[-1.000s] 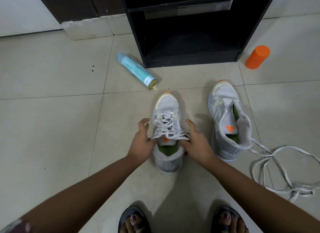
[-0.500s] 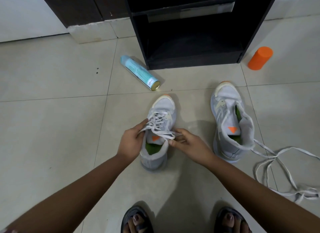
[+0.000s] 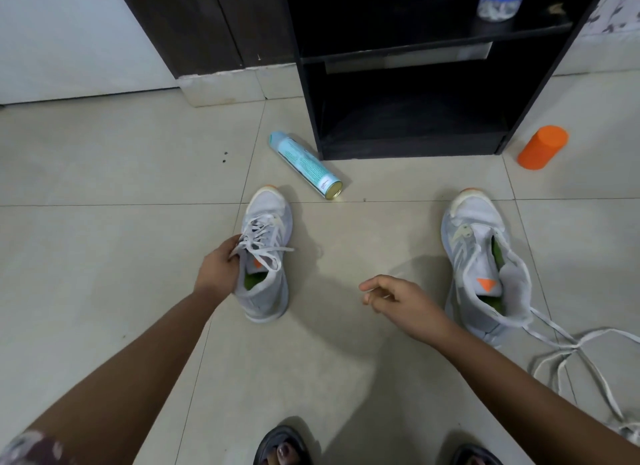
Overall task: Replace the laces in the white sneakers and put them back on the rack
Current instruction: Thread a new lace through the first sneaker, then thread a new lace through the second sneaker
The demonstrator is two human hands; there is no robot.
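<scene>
Now my left hand (image 3: 220, 269) grips the laced sneaker (image 3: 266, 293) by its collar at centre frame, steadying it. My right hand (image 3: 398, 300) hovers loosely curled and empty, free, I judge, for the unlaced sneaker (image 3: 464, 257) and loose lace (image 3: 576, 344) at right.

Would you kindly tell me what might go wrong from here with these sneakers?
1. The left hand grips the laced sneaker by its side; its untied lace ends could snag or pull loose when it is lifted.
2. The loose laces sprawl beside the unlaced sneaker: a likely tangle or trip.
3. The spray can lies on its side before the rack and may get knocked.
</scene>
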